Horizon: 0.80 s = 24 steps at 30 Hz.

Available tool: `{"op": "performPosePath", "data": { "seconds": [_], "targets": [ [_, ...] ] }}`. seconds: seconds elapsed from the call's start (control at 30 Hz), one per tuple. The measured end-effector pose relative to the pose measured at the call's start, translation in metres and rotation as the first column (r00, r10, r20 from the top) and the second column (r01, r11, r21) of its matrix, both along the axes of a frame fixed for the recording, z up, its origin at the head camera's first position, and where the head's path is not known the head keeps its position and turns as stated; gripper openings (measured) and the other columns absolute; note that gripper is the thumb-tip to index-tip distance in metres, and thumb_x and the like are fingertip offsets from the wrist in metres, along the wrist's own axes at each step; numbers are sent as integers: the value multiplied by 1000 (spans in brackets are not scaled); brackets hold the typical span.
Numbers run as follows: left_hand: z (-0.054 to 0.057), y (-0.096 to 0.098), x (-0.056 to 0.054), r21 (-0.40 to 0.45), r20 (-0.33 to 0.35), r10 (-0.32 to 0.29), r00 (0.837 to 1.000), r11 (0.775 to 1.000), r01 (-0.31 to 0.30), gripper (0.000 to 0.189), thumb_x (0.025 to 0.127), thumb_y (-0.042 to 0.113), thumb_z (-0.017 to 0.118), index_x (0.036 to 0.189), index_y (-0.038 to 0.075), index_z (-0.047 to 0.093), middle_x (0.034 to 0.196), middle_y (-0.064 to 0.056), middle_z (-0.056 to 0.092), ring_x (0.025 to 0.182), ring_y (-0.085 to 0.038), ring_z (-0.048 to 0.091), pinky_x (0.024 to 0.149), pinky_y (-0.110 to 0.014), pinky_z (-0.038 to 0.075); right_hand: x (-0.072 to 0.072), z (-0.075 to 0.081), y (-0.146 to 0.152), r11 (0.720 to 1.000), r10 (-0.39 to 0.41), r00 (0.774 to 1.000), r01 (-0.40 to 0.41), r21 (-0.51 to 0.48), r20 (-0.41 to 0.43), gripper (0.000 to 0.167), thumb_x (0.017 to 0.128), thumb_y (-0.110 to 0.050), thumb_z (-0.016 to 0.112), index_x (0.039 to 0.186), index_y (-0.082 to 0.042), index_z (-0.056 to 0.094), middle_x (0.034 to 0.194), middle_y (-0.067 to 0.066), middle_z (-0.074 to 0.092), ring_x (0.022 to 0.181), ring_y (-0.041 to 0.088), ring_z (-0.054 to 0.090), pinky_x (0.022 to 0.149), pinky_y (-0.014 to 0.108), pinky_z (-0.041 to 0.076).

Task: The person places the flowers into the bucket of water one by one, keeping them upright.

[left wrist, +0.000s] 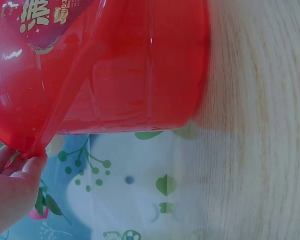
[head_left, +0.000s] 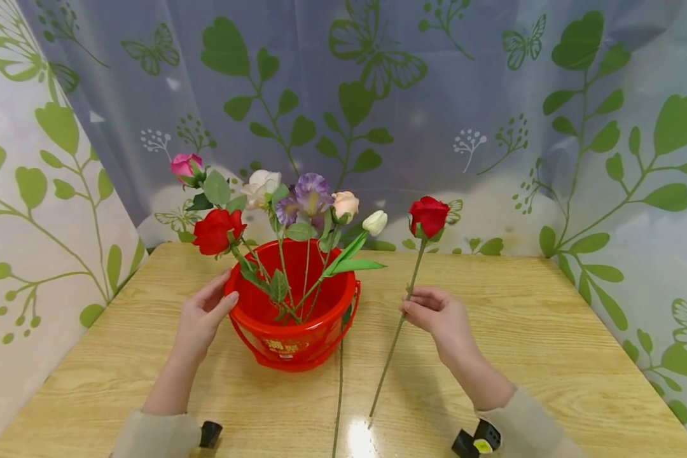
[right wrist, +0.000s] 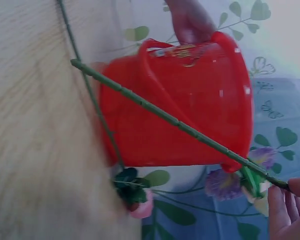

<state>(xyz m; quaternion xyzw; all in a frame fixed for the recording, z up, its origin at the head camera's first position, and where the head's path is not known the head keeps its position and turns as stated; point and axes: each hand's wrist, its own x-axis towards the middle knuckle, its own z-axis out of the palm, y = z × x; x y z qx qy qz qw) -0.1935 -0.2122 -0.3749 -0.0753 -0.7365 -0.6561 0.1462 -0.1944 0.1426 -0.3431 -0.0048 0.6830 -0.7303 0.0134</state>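
A red plastic bucket (head_left: 326,334) stands on the table, its handle down at the front. My left hand (head_left: 208,312) grips its rim on the left side; the left wrist view shows the fingers and thumb at the rim beside the handle joint. To the right of the bucket, my right hand (head_left: 443,324) pinches a red rose (head_left: 429,217) by its green stem (right wrist: 180,126), bloom up and stem slanting down. In the bucket lean a red flower (head_left: 217,231), a pink rose (head_left: 186,166), a white flower (head_left: 261,187), a purple iris (head_left: 312,194), a peach rose (head_left: 345,205) and a white tulip (head_left: 374,222).
Another flower lies on the wooden table (head_left: 527,331) along the bucket's right side; its stem (head_left: 339,394) runs toward the front edge, and its pink bloom (right wrist: 141,206) shows in the right wrist view. A leaf-and-butterfly patterned curtain (head_left: 435,114) closes off the back and sides.
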Motion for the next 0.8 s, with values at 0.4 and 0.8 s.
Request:
{"op": "performPosePath", "data": {
  "seconds": [0.4, 0.8],
  "targets": [
    [0, 0, -1, 9, -7, 6, 1000, 1000, -6, 49, 87, 8, 55, 130, -7, 36, 136, -21, 32, 117, -11, 40, 85, -12, 40, 2, 48, -8, 992, 15, 992, -30, -119, -127, 15, 82, 5, 58, 96, -1, 56, 82, 0, 62, 77, 12, 62, 73, 28, 51],
    [-1, 0, 0, 5, 5, 0, 1000, 1000, 0, 50, 88, 9, 55, 131, -7, 36, 137, -21, 31, 120, -17, 37, 85, -12, 39, -1, 88, -25, 941, -48, 972, -33, -336, -229, 18, 81, 9, 56, 86, -8, 61, 78, 2, 63, 73, 13, 62, 69, 25, 52]
  ]
}}
